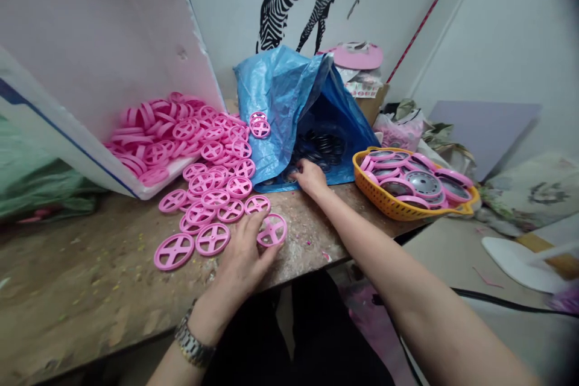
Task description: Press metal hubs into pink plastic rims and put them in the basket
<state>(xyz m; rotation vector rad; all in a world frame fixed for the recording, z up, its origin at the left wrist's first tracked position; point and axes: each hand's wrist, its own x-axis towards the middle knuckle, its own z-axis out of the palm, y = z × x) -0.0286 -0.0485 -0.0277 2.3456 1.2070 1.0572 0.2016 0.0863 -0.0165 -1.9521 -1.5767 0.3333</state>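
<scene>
My left hand (246,253) is closed on a pink plastic wheel ring (272,230) with cross spokes, held by its edge near the table's front. Several more pink wheel rings (212,199) lie spread just left of and behind that hand. My right hand (311,177) reaches to the mouth of a blue woven bag (271,84). Its fingers are bent at a dark disc (289,175) low in the opening; how firmly they grip it is partly hidden. More dark shiny discs (323,148) are heaped inside the bag.
A white foam box (199,42) lies on its side at the left, pink rings spilling out. A yellow basket (384,205) at the right holds pink-rimmed wheels with grey centres (425,184). The wooden table (113,289) ends just before my lap. Plastic bags (402,126) stand behind the basket.
</scene>
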